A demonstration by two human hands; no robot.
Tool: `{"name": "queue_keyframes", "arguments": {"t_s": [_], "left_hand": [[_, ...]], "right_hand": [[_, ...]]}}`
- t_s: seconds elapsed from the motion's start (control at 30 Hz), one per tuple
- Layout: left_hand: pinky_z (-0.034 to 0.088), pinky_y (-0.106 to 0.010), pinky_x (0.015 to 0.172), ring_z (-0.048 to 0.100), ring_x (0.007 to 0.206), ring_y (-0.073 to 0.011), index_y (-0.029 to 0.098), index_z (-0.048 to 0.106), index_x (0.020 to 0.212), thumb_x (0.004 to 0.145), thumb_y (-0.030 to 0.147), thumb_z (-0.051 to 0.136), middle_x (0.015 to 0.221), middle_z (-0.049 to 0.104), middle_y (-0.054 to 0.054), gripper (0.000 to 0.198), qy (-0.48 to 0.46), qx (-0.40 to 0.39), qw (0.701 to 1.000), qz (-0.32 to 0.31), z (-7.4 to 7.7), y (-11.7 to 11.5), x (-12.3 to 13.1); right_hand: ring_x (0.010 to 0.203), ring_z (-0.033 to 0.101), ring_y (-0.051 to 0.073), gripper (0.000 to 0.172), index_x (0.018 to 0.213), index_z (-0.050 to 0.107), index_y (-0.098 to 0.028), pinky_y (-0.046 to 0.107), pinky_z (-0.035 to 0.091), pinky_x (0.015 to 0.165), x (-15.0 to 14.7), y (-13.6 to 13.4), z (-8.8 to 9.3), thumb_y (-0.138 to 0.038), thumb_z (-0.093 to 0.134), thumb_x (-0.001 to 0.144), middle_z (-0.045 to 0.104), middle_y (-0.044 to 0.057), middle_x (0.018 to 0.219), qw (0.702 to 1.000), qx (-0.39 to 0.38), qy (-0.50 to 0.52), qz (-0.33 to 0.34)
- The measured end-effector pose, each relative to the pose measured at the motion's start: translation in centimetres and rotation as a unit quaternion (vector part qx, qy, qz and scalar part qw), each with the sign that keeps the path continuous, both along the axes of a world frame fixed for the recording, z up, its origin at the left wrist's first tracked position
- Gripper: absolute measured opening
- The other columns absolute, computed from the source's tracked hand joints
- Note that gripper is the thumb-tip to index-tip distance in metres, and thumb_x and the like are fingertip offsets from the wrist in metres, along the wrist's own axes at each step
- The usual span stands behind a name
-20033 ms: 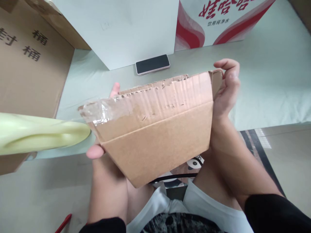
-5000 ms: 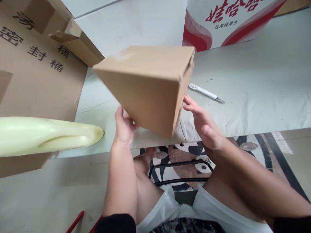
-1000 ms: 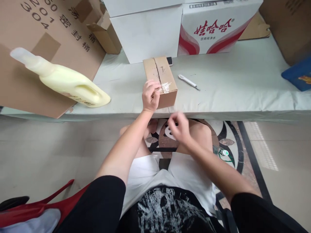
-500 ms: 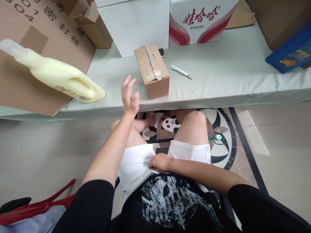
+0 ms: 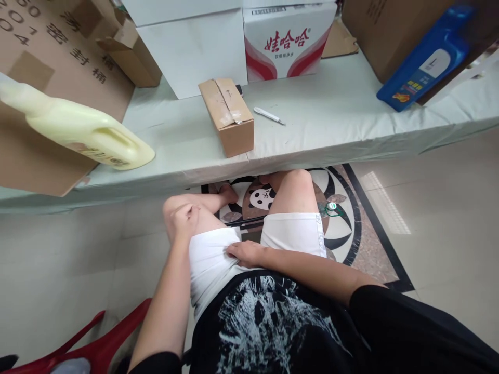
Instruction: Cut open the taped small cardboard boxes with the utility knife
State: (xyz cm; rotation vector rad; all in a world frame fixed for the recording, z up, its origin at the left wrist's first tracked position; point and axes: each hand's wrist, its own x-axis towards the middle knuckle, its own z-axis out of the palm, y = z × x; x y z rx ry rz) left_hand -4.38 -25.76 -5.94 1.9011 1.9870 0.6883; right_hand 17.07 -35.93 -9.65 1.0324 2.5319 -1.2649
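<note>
My left hand (image 5: 185, 221) rests on my left thigh, fingers curled in, with nothing visible in it. My right hand (image 5: 246, 253) lies across my lap on the white shorts (image 5: 212, 254), its fingers loosely laid on the cloth and partly hidden from view. Ahead of both hands, a small brown cardboard box (image 5: 237, 138) stands near the front edge of the cloth-covered table (image 5: 175, 135), its taped top flaps closed. Right of the box lies a white utility knife (image 5: 268, 115). Neither hand touches the box or the knife.
A pale yellow bottle (image 5: 89, 130) is at the left, before a large carton (image 5: 31, 150). White boxes (image 5: 195, 57) and a red-and-white carton (image 5: 286, 47) stand behind. A blue bottle (image 5: 424, 67) is at the right, and a red chair (image 5: 97, 348) at lower left.
My left hand has come down from beside the cardboard box onto my left thigh, and its fingers have curled. The right hand stays on my lap. The view has shifted slightly right.
</note>
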Motion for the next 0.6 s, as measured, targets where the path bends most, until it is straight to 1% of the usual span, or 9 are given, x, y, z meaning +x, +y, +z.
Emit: {"name": "queue_keyframes", "arguments": {"t_s": [0.07,0.13,0.2,0.3,0.37,0.43,0.5,0.6], "left_hand": [[0.046,-0.032,0.069,0.059,0.068,-0.0205,0.022,0.043,0.053,0.080,0.032,0.054,0.058,0.058,-0.004,0.031,0.028,-0.004,1.000,0.002,-0.2,0.2,0.2],[0.042,-0.032,0.067,0.054,0.065,-0.0193,0.022,0.042,0.053,0.080,0.032,0.056,0.057,0.055,-0.004,0.032,0.048,-0.011,0.999,0.000,-0.4,0.5,0.3],[0.040,-0.032,0.067,0.054,0.067,-0.0192,0.022,0.045,0.055,0.082,0.032,0.055,0.058,0.056,-0.004,0.030,0.063,-0.016,0.998,-0.004,-0.4,0.8,0.2],[0.040,-0.032,0.069,0.057,0.072,-0.0215,0.022,0.051,0.059,0.083,0.034,0.054,0.063,0.061,-0.006,0.028,0.081,-0.018,0.997,-0.005,-0.1,1.0,-0.1],[0.041,-0.033,0.072,0.060,0.076,-0.0239,0.022,0.056,0.062,0.083,0.035,0.055,0.069,0.067,-0.007,0.024,0.091,-0.019,0.996,0.000,0.2,1.2,-0.4],[0.042,-0.034,0.074,0.063,0.079,-0.0259,0.023,0.060,0.066,0.083,0.036,0.056,0.074,0.071,-0.009,0.022,0.097,-0.019,0.995,0.010,0.6,1.3,-0.9],[0.043,-0.034,0.074,0.064,0.081,-0.0268,0.023,0.061,0.067,0.084,0.038,0.055,0.076,0.073,-0.009,0.023,0.101,-0.017,0.994,0.023,0.9,1.4,-1.6],[0.041,-0.035,0.073,0.063,0.079,-0.0266,0.023,0.057,0.064,0.085,0.040,0.052,0.075,0.072,-0.009,0.028,0.103,-0.019,0.994,0.044,1.1,1.3,-2.6]], "right_hand": [[0.104,0.072,0.022,0.027,0.117,0.067,-0.019,0.034,0.056,0.087,0.5,-0.1,0.1,-0.028,0.070,0.093,0.074,0.009,0.123,1.000,0.002,-0.005,0.000],[0.104,0.071,0.023,0.021,0.113,0.069,-0.016,0.038,0.055,0.091,0.9,-0.3,0.1,-0.029,0.063,0.098,0.075,0.009,0.114,1.000,0.002,-0.009,-0.004],[0.103,0.071,0.025,0.021,0.112,0.070,-0.016,0.041,0.053,0.092,1.2,-0.4,0.1,-0.028,0.056,0.101,0.075,0.011,0.109,1.000,-0.001,-0.003,-0.008],[0.100,0.070,0.026,0.024,0.113,0.070,-0.016,0.038,0.052,0.090,1.5,-0.2,0.4,-0.028,0.052,0.103,0.076,0.012,0.104,1.000,-0.015,0.022,-0.012],[0.097,0.070,0.024,0.024,0.110,0.070,-0.017,0.036,0.053,0.089,1.5,0.5,0.7,-0.029,0.050,0.104,0.076,0.010,0.101,0.999,-0.030,0.042,-0.011],[0.095,0.069,0.020,0.023,0.109,0.069,-0.016,0.035,0.055,0.089,1.5,1.5,0.8,-0.032,0.052,0.105,0.074,0.007,0.102,0.997,-0.049,0.063,-0.006],[0.095,0.069,0.018,0.024,0.109,0.068,-0.015,0.036,0.057,0.089,1.4,2.7,0.7,-0.036,0.057,0.104,0.073,0.005,0.105,0.995,-0.069,0.075,0.002],[0.097,0.070,0.019,0.029,0.107,0.069,-0.014,0.039,0.060,0.089,0.9,4.5,0.2,-0.042,0.063,0.101,0.072,0.005,0.107,0.993,-0.090,0.078,0.003]]}}
